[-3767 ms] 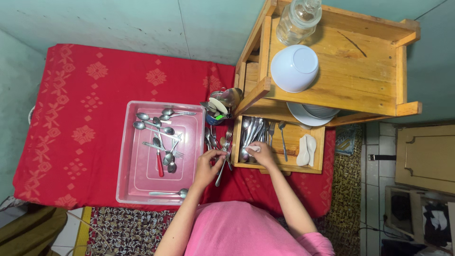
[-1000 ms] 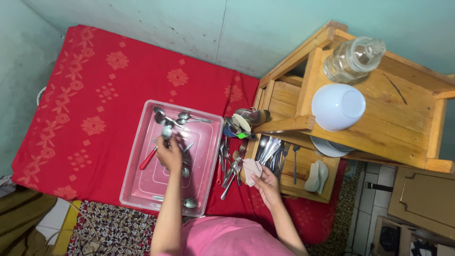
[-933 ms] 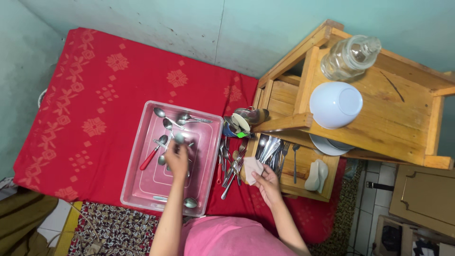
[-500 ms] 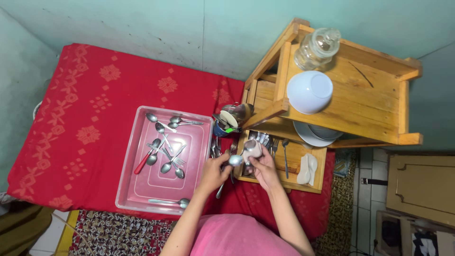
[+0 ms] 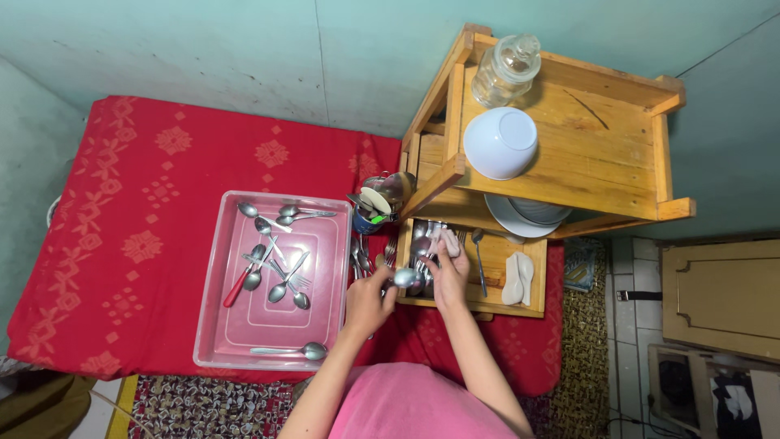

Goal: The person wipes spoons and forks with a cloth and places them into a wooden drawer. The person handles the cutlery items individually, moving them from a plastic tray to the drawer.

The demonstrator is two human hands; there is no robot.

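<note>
A metal spoon (image 5: 404, 278) is gripped by its handle in the left hand (image 5: 367, 302), with the bowl of the spoon raised at about 1 o'clock from that hand. The right hand (image 5: 449, 272) lies just beside it at 3 o'clock, closed around a small pale cloth (image 5: 449, 242) whose end shows above the fingers; the spoon bowl is met by this hand's fingertips. Both hands are held over the near edge of a wooden cutlery tray (image 5: 532, 294), in which a bundle of loose cutlery (image 5: 422, 244), a single spoon (image 5: 478, 254) and two white ceramic spoons (image 5: 517, 278) are kept.

At 9 o'clock from the hands, a pink plastic tray (image 5: 213, 325) is set on the red cloth of the table (image 5: 122, 211); several spoons and forks (image 5: 280, 268) and a red-handled utensil (image 5: 237, 284) are scattered in it. Between the two trays, a small container of utensils (image 5: 375, 205) is seen at 12 o'clock from the left hand. At 1 o'clock, a wooden rack (image 5: 601, 154) carries an overturned white bowl (image 5: 500, 142) and a glass jar (image 5: 505, 69), with plates (image 5: 524, 218) stacked beneath.
</note>
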